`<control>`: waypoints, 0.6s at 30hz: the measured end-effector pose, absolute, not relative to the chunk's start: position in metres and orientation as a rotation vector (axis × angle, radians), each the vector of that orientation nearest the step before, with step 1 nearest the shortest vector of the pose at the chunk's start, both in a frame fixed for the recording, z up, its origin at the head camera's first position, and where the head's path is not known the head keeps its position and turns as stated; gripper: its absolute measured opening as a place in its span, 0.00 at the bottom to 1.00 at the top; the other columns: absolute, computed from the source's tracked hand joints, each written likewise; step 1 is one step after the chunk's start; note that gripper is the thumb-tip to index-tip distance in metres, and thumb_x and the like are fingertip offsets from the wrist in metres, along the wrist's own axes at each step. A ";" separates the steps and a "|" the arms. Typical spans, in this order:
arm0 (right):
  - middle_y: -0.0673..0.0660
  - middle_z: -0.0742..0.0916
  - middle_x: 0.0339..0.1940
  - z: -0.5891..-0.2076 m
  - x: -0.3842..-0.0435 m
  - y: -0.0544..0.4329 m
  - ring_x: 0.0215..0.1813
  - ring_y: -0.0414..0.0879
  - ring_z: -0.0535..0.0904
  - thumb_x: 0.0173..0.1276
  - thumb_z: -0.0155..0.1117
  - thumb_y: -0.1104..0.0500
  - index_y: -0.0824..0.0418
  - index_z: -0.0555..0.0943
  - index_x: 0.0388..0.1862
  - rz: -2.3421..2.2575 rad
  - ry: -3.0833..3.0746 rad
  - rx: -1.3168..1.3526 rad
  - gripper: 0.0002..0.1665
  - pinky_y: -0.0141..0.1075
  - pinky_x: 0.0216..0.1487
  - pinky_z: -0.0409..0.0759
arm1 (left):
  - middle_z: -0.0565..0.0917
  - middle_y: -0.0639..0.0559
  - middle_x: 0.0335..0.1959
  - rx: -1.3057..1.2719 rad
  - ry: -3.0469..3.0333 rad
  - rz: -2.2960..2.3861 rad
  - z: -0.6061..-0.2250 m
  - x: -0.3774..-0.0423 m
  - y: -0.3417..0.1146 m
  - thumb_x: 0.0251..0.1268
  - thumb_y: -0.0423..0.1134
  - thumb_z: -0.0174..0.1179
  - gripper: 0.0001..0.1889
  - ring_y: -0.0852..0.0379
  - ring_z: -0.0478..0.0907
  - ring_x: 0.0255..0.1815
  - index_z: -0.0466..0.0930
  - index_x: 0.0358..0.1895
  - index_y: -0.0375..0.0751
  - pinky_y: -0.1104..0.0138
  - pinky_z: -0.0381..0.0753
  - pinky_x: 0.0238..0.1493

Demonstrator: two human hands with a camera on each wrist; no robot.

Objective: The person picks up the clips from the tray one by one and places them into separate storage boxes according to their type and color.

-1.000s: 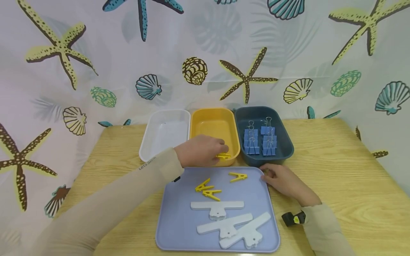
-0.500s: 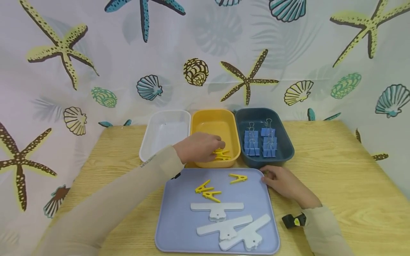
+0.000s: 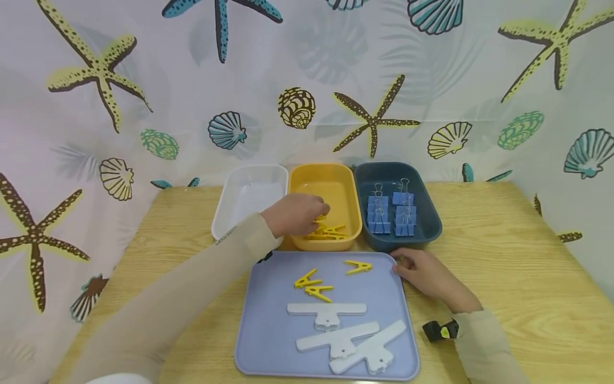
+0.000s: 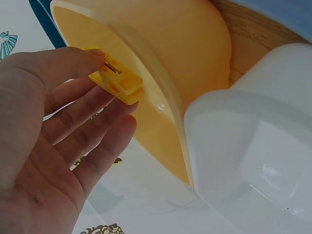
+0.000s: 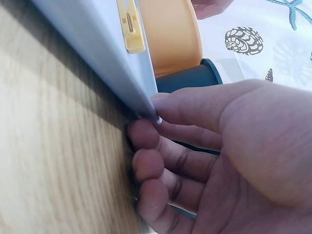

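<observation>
My left hand is over the front of the yellow bin. In the left wrist view its thumb and fingers pinch a yellow clothespin with a metal spring, the little finger held out. Several more clothespins lie in the bin below, partly hidden by the hand. At the far right corner of the lilac tray, my right hand grips the edge, thumb on top and curled fingers beneath. Three yellow clothespins, one near the back, and three white bag clips lie on the tray.
To the left of the yellow bin stands a white bin. A dark blue bin on its right holds blue binder clips in two rows. Behind the wooden table hangs a patterned cloth.
My left hand has shifted a little left within the yellow bin, and more clothespins show there beside it. My right hand stays at the tray corner.
</observation>
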State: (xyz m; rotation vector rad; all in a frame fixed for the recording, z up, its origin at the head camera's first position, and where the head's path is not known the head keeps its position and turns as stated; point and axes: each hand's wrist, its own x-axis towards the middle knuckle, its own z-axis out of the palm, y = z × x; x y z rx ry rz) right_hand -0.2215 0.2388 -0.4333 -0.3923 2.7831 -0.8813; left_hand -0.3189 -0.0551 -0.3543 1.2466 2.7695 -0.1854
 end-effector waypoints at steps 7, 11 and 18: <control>0.49 0.81 0.25 -0.436 -0.222 0.238 0.28 0.40 0.72 0.67 0.61 0.61 0.65 0.79 0.53 -0.879 2.787 -0.403 0.17 0.31 0.30 0.71 | 0.80 0.54 0.32 1.228 2.766 -0.177 -0.354 -0.321 -0.057 0.63 0.38 0.61 0.08 0.57 0.71 0.30 0.81 0.44 0.44 0.70 0.73 0.34; 0.49 0.82 0.26 -0.437 -0.222 0.239 0.29 0.40 0.73 0.67 0.61 0.61 0.65 0.80 0.53 -0.875 2.799 -0.407 0.17 0.31 0.31 0.72 | 0.82 0.53 0.36 1.198 2.761 -0.155 -0.356 -0.322 -0.054 0.63 0.37 0.61 0.11 0.56 0.74 0.33 0.81 0.48 0.43 0.69 0.77 0.39; 0.49 0.81 0.25 -0.436 -0.223 0.240 0.28 0.40 0.72 0.67 0.61 0.61 0.66 0.79 0.53 -0.879 2.786 -0.410 0.17 0.31 0.29 0.71 | 0.82 0.53 0.37 1.158 2.764 -0.146 -0.360 -0.326 -0.050 0.63 0.38 0.62 0.11 0.56 0.74 0.33 0.80 0.48 0.44 0.69 0.78 0.40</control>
